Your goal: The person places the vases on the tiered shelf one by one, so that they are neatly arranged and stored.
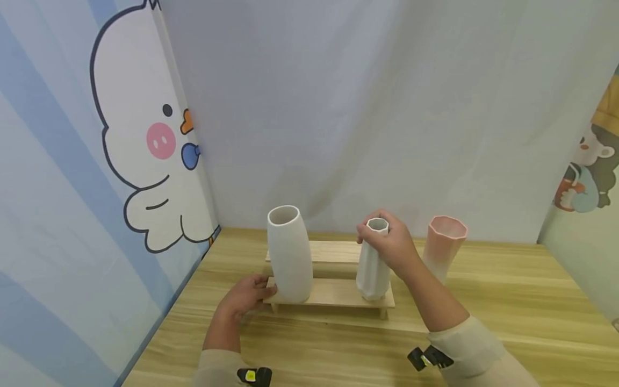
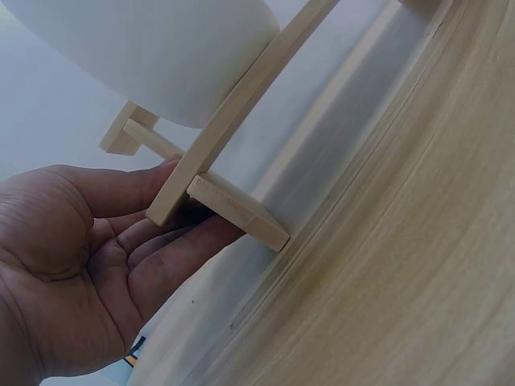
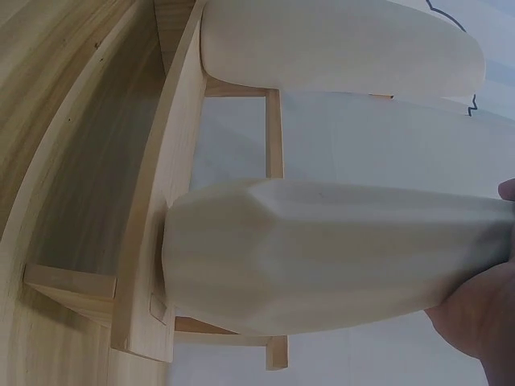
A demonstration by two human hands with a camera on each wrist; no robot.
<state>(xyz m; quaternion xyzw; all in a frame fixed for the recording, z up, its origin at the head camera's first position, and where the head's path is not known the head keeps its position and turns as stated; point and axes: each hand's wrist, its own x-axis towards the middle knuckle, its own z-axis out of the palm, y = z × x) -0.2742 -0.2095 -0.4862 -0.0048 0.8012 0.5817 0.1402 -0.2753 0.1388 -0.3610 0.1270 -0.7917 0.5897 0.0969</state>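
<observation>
A two-tier wooden stand [image 1: 333, 292] sits on the table. At its left end my left hand [image 1: 247, 296] pinches the lower board, thumb above and fingers beneath, as the left wrist view shows. Close to that hand a smooth white vase [image 1: 292, 258] stands on the lower board. Near the right end of this board is a white faceted vase [image 3: 338, 249], its base at the board. Around its neck, just below the rim, my right hand [image 1: 397, 244] grips it. The palm side of that hand is mostly hidden in the head view.
A pink-to-white faceted vase [image 1: 446, 244] stands on the wood-grain table [image 1: 522, 301], right of the stand and partly behind my right forearm. Behind the table hangs a pale grey cloth [image 1: 387, 107]. A cartoon-printed blue and white wall [image 1: 140, 134] borders the left side.
</observation>
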